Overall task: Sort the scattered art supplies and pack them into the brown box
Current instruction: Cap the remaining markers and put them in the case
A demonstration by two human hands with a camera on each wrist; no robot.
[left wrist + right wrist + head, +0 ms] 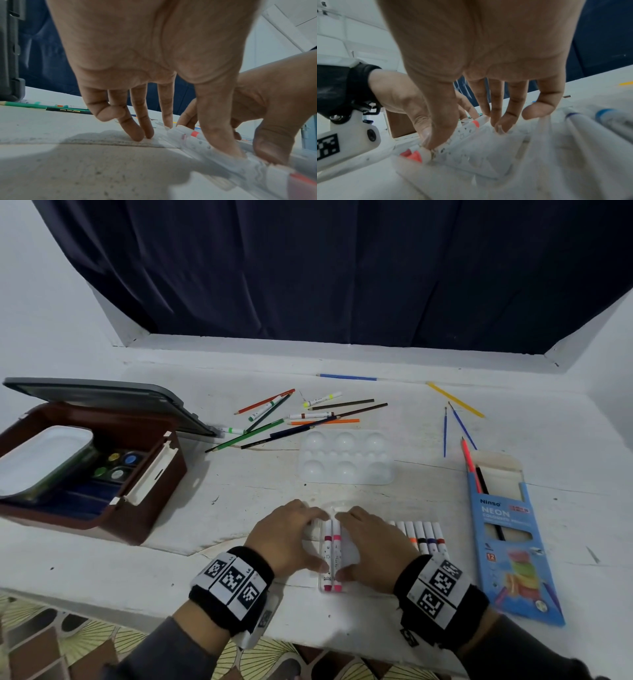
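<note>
The brown box point(102, 508) sits open at the left of the head view, lid raised, with a white tray and paint pots inside. Loose pencils point(274, 426) and markers lie scattered at upper centre, beyond a white palette point(346, 457). At lower centre the left hand point(287, 539) and right hand point(373, 546) flank two markers point(332, 553), red and pink. Their long axis runs away from the person; both hands are equally near. Thumbs press the near ends and fingertips the far ends; the fingers are nearly straight, not curled round the barrels. A clear sleeve appears to lie under the markers, but its edges are hard to make out. A further marker row point(423, 537) lies on the counter point(239, 491) just right of the right hand, partly hidden by it. A blue pencil carton point(510, 542) lies at far right. The box stands well to the left, nearer the left hand.
</note>
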